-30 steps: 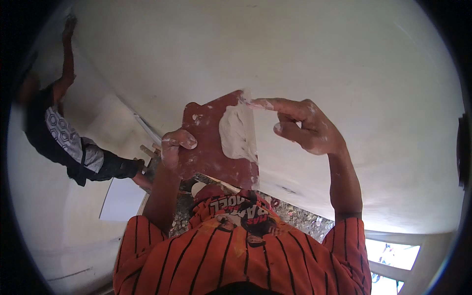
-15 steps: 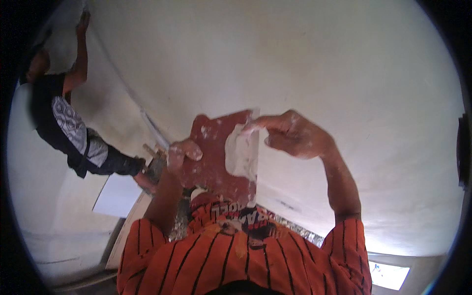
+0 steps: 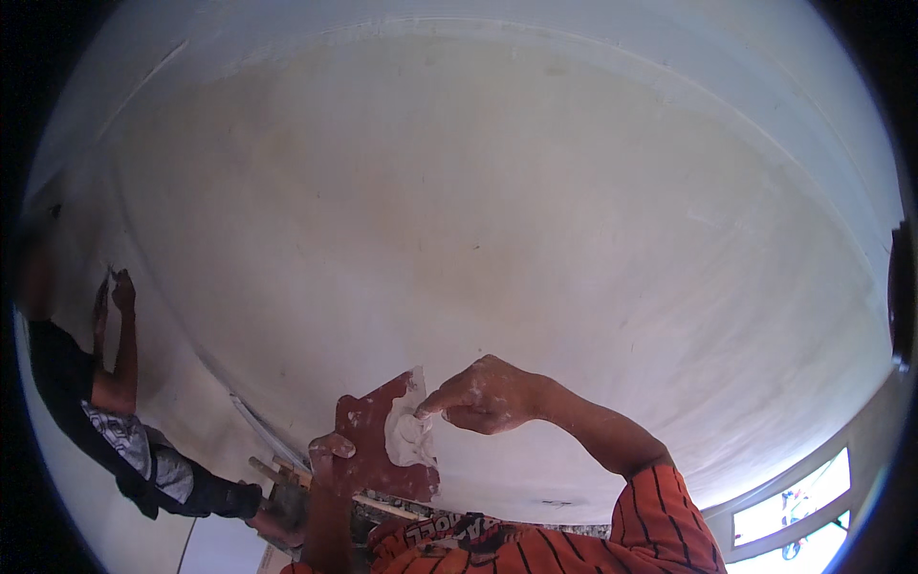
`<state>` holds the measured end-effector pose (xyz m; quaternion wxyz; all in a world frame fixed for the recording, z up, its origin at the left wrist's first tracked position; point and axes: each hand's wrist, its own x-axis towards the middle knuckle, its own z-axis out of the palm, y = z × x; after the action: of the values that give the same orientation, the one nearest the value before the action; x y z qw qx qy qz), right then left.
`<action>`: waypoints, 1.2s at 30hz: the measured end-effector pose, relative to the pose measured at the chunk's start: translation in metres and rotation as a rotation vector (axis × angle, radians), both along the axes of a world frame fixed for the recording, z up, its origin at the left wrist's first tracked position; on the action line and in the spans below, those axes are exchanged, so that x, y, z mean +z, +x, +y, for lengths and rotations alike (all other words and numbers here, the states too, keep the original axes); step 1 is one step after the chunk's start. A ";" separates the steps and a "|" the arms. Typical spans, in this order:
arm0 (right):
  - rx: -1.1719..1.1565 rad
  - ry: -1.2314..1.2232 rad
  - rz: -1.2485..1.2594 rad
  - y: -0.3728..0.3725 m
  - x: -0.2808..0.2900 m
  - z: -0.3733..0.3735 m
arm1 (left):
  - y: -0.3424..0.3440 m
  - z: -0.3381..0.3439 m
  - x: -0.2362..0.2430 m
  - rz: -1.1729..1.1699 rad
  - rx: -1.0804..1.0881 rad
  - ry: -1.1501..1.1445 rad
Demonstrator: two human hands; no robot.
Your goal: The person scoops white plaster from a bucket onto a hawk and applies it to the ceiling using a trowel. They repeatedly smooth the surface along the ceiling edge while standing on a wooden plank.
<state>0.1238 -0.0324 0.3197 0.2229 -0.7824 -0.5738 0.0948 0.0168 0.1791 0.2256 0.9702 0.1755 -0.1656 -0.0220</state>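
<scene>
My left hand [image 3: 330, 448] grips a reddish-brown board [image 3: 368, 426] by its left edge, the thumb lying over its face. Smeared white putty [image 3: 409, 435] sits along the board's right side. At the putty is my right hand [image 3: 488, 394], its index fingertip reaching into it and the other fingers curled. Whether those curled fingers hold anything is hidden. White residue marks both hands.
A broad pale wall [image 3: 478, 239] curves across most of the view. At the left, a co-worker [image 3: 96, 402] in dark clothes raises a hand near the wall. Bright window openings [image 3: 794, 502] show at the lower right. Some wooden pieces [image 3: 277, 474] lie low beside my left arm.
The view has tilted up, so the board and both my hands appear lower. My right fingertip has moved deeper into the putty, which looks more bunched. The co-worker's raised hand is lower in the view.
</scene>
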 end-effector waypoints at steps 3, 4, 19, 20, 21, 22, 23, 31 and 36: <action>0.038 0.097 0.019 0.007 -0.009 -0.001 | 0.008 0.017 -0.005 0.364 -0.073 -0.011; 0.046 0.141 0.022 0.012 -0.007 0.000 | 0.015 0.018 -0.002 0.309 -0.070 -0.051; -0.023 0.539 -0.113 0.009 -0.011 0.009 | 0.037 0.031 -0.056 -0.264 0.457 0.230; -0.004 0.568 -0.113 0.008 -0.016 0.015 | 0.031 0.029 -0.038 -0.241 0.339 0.147; 0.012 0.599 -0.113 0.006 -0.022 0.020 | 0.026 0.025 -0.019 -0.211 0.222 0.064; 0.018 0.636 -0.114 0.003 -0.027 0.022 | 0.024 0.023 -0.002 -0.043 0.063 -0.050; 0.017 0.670 -0.104 0.001 -0.029 0.023 | 0.022 0.020 0.010 0.123 -0.097 -0.162; 0.070 0.579 -0.162 0.016 -0.036 0.003 | 0.019 0.018 0.007 0.023 -0.168 -0.283; 0.122 0.812 0.255 0.016 -0.046 0.015 | 0.019 0.019 0.010 0.071 -0.192 -0.289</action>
<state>0.1400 -0.0178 0.2739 0.5759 -0.5778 -0.5775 -0.0298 0.0355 0.1984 0.2355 0.9840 0.0165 -0.1487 -0.0965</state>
